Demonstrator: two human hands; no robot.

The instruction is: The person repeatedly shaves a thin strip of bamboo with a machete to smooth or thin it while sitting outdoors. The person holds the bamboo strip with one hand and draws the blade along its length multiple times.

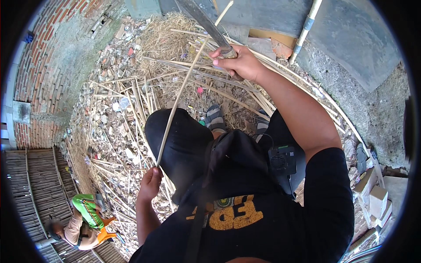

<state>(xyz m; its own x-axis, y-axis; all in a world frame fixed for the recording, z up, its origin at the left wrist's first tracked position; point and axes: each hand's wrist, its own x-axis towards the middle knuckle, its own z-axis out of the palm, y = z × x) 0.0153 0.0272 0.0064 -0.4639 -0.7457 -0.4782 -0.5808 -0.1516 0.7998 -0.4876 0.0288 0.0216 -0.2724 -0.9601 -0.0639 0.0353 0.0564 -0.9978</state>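
My right hand [244, 65] is closed around the handle of a machete [203, 21], its dark blade slanting up and to the left. A long, thin bamboo strip [179, 97] runs from my left hand [150, 184] up across my knee, passing just left of the machete's handle and behind the blade. The fingers of my left hand pinch the strip's lower end. Whether the blade touches the strip, I cannot tell. Several cut bamboo strips [142, 100] lie on the ground beyond my knees.
Rubble and litter [116, 142] cover the ground, with a heap of dry shavings [165, 37] at the far side. A brick wall [48, 83] stands left, a concrete wall [372, 114] right. Another person [79, 225] sits at lower left. Pale blocks [378, 201] lie at right.
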